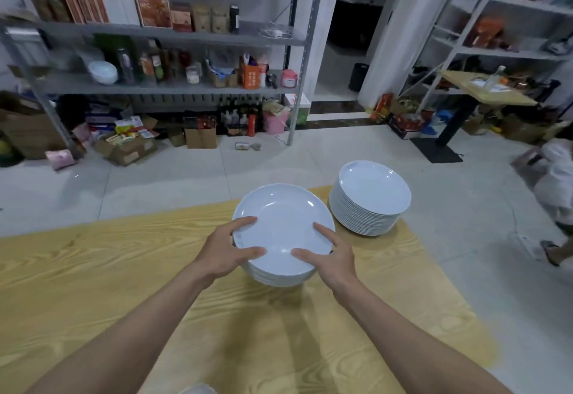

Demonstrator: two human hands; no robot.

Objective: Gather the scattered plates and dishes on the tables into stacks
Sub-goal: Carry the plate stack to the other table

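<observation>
Short plate stack [283, 226] gripped at its rim by left hand [224, 252] and right hand [336, 255]; taller stack [369, 200] lies at two o'clock, nearer the right.

1. The left forearm [148, 316] and right forearm [403, 322] are showing bare from the frame's lower corners up toward its centre.
2. The left hand [228, 249] and right hand [333, 254] are showing bare too.
3. A pale patch [197, 390] is peeking in at bottom centre; clothing or not, unclear.
</observation>
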